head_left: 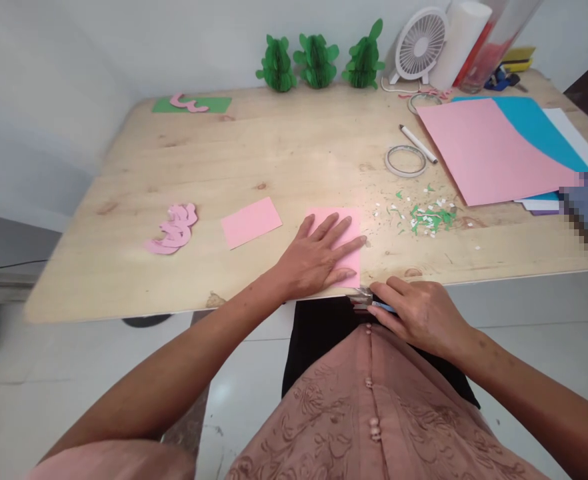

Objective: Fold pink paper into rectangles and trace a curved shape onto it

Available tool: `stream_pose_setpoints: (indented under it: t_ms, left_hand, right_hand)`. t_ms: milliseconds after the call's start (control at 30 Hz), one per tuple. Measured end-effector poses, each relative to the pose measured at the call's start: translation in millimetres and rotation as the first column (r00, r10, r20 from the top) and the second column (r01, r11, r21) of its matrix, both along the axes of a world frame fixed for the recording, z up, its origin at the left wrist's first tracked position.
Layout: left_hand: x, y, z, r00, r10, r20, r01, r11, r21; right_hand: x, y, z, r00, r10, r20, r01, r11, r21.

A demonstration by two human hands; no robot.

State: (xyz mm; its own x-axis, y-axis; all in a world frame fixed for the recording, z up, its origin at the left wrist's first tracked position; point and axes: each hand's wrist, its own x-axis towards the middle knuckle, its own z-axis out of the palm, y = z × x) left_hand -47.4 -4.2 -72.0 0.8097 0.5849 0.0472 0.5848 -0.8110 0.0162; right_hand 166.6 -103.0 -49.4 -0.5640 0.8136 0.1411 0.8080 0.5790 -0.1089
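My left hand lies flat with spread fingers on a pink paper piece at the table's front edge. My right hand is closed around a small tool with a metallic front and a light blue part, just below the paper's lower right corner; its exact kind is hard to make out. Left of my left hand lies a second pink rectangle. Farther left is a small pile of wavy pink cutouts.
Green and white scraps lie right of centre, near a tape roll and a pen. Large pink sheets cover the right side. Green paper figures and a white fan stand at the back.
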Motion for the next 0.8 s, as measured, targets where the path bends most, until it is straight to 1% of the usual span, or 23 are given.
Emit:
stream_pose_setpoints:
  t_ms: [133, 433, 633, 800]
  left_hand:
    - [-0.1, -0.3, -0.4, 1.000, 0.003, -0.011, -0.003, 1.000, 0.027]
    - [0.7, -1.0, 0.9, 1.000, 0.006, -0.014, -0.006, 1.000, 0.016]
    - [0.5, -1.2, 1.5, 1.000, 0.006, -0.008, -0.006, 1.000, 0.021]
    - [-0.1, -1.4, 1.1, 1.000, 0.005, 0.001, -0.005, 0.999, 0.034]
  right_hand:
    - [-6.8, -0.1, -0.7, 1.000, -0.022, 0.021, 0.021, 0.999, 0.033]
    - [-12.1, 1.2, -1.9, 0.999, 0.002, 0.041, -0.007, 0.995, 0.100]
    - [-16.6, 0.3, -3.3, 1.000, 0.028, 0.000, -0.028, 0.988, 0.149]
    - [-20.0, -1.4, -5.2, 1.000, 0.002, -0.009, -0.001, 0.985, 0.170]
